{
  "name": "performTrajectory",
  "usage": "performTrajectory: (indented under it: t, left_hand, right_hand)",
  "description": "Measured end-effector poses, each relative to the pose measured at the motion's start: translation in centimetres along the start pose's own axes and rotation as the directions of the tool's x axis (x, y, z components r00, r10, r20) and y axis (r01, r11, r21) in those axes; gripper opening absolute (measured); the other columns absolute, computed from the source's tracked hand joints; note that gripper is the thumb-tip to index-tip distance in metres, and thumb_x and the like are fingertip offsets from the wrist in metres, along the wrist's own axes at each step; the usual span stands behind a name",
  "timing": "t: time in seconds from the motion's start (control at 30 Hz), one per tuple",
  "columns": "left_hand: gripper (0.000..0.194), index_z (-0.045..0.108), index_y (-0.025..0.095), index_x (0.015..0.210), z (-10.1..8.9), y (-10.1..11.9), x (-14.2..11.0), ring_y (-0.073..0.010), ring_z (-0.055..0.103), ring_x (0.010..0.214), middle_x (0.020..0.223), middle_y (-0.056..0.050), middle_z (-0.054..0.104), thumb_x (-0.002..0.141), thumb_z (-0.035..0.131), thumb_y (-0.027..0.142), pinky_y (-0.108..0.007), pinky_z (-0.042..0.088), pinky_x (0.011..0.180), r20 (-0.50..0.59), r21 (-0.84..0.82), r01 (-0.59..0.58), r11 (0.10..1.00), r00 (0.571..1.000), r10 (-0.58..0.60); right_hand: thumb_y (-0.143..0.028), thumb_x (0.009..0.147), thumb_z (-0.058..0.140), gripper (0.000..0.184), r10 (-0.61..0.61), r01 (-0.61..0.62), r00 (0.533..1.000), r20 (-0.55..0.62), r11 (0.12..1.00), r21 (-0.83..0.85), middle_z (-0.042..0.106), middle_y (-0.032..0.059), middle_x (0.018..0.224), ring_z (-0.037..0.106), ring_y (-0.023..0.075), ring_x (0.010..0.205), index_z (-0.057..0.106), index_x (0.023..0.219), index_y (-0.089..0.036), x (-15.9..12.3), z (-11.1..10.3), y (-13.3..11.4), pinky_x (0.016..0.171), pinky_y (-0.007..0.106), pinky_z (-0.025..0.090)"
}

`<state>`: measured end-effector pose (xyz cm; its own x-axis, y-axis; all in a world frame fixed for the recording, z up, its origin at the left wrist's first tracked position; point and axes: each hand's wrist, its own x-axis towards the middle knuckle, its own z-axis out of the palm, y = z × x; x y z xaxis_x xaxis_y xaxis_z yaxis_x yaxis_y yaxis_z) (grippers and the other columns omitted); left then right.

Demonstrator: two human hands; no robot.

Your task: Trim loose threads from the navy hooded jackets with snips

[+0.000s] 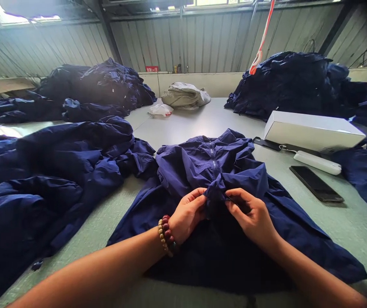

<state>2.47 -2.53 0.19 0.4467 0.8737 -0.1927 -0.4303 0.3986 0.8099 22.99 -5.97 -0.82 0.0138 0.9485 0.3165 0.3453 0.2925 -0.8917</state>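
Observation:
A navy blue jacket (183, 171) with a zip (213, 158) down its front lies spread on the table before me. My left hand (189, 214) pinches a fold of its cloth near the middle, just below the zipped stretch. Close on the other side of that fold, my right hand (254, 216) pinches the cloth between thumb and fingers. The bunched fabric rises a little between both hands. Beaded bracelets (166, 235) circle my left wrist. The lower part of the jacket is in dark shadow.
More navy garments (51, 171) lie at my left. Large garment piles stand at the back left (106, 85) and back right (292, 85). To the right are a white box (314, 128), a white power strip (318, 162) and a phone (316, 184). A beige bundle (185, 95) sits behind.

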Motion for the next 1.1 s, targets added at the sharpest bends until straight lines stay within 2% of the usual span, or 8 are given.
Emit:
performTrajectory:
  t: [0.17,0.3,0.47,0.6,0.77,0.87,0.97,1.1]
  left_hand:
    - [0.041,0.071,0.018,0.096,0.3,0.1,-0.2,-0.0146,0.061,0.073,0.086,-0.001,0.068,0.075,0.091,0.047,-0.027,0.049,0.064,-0.055,0.035,-0.027,0.999,0.998,0.029]
    - [0.038,0.071,0.017,0.093,0.4,0.2,-0.4,-0.0136,0.057,0.073,0.082,0.0,0.064,0.076,0.089,0.046,-0.025,0.047,0.062,-0.033,0.053,-0.035,0.998,0.999,0.036]
    - [0.037,0.072,0.016,0.095,0.5,0.4,-0.5,-0.0149,0.058,0.077,0.087,-0.002,0.065,0.076,0.088,0.045,-0.027,0.047,0.065,-0.023,0.052,-0.014,0.999,1.0,0.016]
    - [0.035,0.073,0.016,0.093,0.4,0.6,-0.3,-0.0166,0.057,0.081,0.087,-0.003,0.066,0.078,0.086,0.045,-0.028,0.048,0.07,0.014,0.061,-0.008,0.998,1.0,0.007]
    - [0.032,0.075,0.015,0.094,-0.1,0.8,0.0,-0.0193,0.061,0.088,0.094,-0.005,0.071,0.082,0.083,0.043,-0.031,0.049,0.079,0.073,-0.012,0.042,0.999,0.997,-0.041]
    - [0.021,0.075,0.015,0.089,-0.5,1.0,0.2,-0.0197,0.063,0.09,0.093,-0.005,0.073,0.084,0.08,0.035,-0.033,0.048,0.087,0.11,-0.117,0.082,0.99,0.992,-0.069]
    - [0.013,0.074,0.016,0.082,-0.8,1.2,0.3,-0.0176,0.062,0.082,0.085,-0.003,0.072,0.084,0.078,0.028,-0.031,0.047,0.085,0.125,-0.218,0.115,0.969,0.988,-0.089]
    - [0.011,0.072,0.014,0.077,-0.9,1.5,0.0,-0.015,0.058,0.074,0.076,-0.002,0.067,0.081,0.076,0.024,-0.029,0.045,0.078,0.158,-0.266,0.151,0.952,0.981,-0.111]
  right_hand:
    - [-0.046,0.094,0.074,0.025,0.037,-0.036,0.999,-0.008,0.994,0.108,0.072,0.0028,0.079,0.064,0.0191,0.069,0.079,0.1,-0.022,0.0,0.1,0.1,0.062,0.03,0.051]
    - [-0.047,0.094,0.074,0.026,0.077,-0.076,0.997,-0.005,0.99,0.121,0.063,0.0001,0.071,0.052,0.0154,0.061,0.079,0.097,-0.021,-0.1,0.0,0.0,0.055,0.028,0.039]
    - [-0.05,0.095,0.074,0.029,0.112,-0.118,0.993,0.043,0.975,0.188,0.059,-0.0003,0.075,0.048,0.0137,0.064,0.074,0.094,-0.021,0.3,0.0,-0.1,0.057,0.027,0.037]
    - [-0.058,0.092,0.077,0.039,0.209,-0.24,0.97,0.128,0.91,0.339,0.053,-0.0036,0.065,0.041,0.0114,0.055,0.07,0.101,-0.021,0.6,-0.1,0.4,0.051,0.025,0.028]
    - [-0.058,0.086,0.085,0.044,0.324,-0.404,0.914,0.243,0.762,0.506,0.051,-0.0056,0.058,0.037,0.0094,0.051,0.066,0.102,-0.022,0.9,-0.5,0.5,0.049,0.023,0.02]
    - [-0.055,0.084,0.088,0.043,0.288,-0.465,0.881,0.374,0.671,0.578,0.046,-0.0072,0.055,0.03,0.0076,0.048,0.065,0.099,-0.021,1.2,-0.9,0.4,0.046,0.023,0.014]
    - [-0.053,0.085,0.088,0.041,0.217,-0.513,0.839,0.499,0.624,0.59,0.044,-0.0076,0.055,0.026,0.0062,0.046,0.064,0.094,-0.02,1.5,-1.1,0.5,0.044,0.023,0.013]
    - [-0.052,0.088,0.086,0.04,0.142,-0.525,0.813,0.565,0.598,0.605,0.042,-0.0081,0.053,0.024,0.005,0.044,0.063,0.089,-0.02,1.5,-1.1,0.7,0.044,0.023,0.012]
